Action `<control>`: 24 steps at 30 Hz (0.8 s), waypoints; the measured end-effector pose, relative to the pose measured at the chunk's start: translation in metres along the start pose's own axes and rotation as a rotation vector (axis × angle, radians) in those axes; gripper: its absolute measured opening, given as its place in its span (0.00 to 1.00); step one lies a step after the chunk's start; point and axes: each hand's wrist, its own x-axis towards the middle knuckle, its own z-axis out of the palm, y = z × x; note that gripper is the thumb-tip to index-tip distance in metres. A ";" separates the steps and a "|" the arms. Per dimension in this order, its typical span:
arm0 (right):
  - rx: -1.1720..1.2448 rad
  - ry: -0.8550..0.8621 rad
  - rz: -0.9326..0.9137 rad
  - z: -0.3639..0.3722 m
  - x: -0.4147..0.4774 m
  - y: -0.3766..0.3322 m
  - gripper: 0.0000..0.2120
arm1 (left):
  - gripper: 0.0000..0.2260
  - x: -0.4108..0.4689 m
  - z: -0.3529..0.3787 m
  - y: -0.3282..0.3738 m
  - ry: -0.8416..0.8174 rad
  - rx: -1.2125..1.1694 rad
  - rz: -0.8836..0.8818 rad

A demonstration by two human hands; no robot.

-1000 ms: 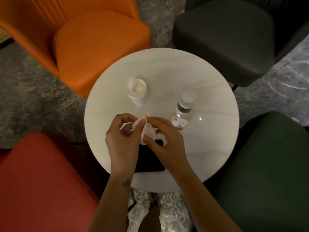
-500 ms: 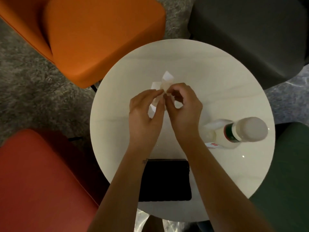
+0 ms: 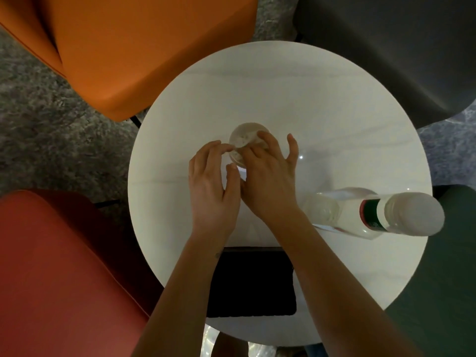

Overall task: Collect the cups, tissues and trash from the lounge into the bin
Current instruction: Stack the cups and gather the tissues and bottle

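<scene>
Head view looks straight down on a round white marble-look table [image 3: 322,104] ringed by four chairs. A small pale round cup [image 3: 243,136] stands upright near the table's middle, a little toward its left edge, with something pale and speckled inside that is too blurred to name.

Both hands meet at it. The left hand [image 3: 213,186] curls against the cup's left side, fingertips on the wall and thumb at its near side, so it grips the cup. The right hand [image 3: 270,181] lies over the cup's right rim with its fingers [image 3: 268,143] fanned out, two of them across the mouth and the little finger held apart; whether they pinch anything inside I cannot tell.

A clear plastic bottle with a white cap and green-and-red label [image 3: 373,215] stands at the right edge. A black rectangular flat pouch [image 3: 251,282] lies at the near edge, between the forearms.

An orange upholstered chair [image 3: 154,47] sits off the far-left edge, a dark grey chair [image 3: 399,47] off the far-right, a red chair [image 3: 51,266] near-left and a dark green chair [image 3: 450,279] near-right, all on grey mottled carpet [image 3: 51,124].
</scene>
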 end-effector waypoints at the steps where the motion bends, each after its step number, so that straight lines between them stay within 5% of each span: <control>1: -0.005 -0.004 0.002 0.000 0.002 0.000 0.18 | 0.16 -0.002 -0.001 -0.001 -0.009 -0.023 -0.021; 7: 0.100 0.022 -0.067 -0.004 -0.002 0.006 0.12 | 0.28 -0.011 -0.009 -0.012 -0.074 -0.054 -0.101; 15: 0.289 -0.015 -0.220 -0.015 -0.050 0.008 0.23 | 0.40 -0.032 -0.002 -0.022 -0.191 -0.006 -0.035; 20: 0.521 0.147 -0.069 -0.017 -0.088 0.016 0.24 | 0.42 -0.035 0.009 -0.021 -0.126 -0.012 -0.045; 24: 0.583 0.096 0.082 -0.006 -0.118 0.021 0.26 | 0.37 -0.034 0.007 -0.019 -0.056 -0.104 -0.081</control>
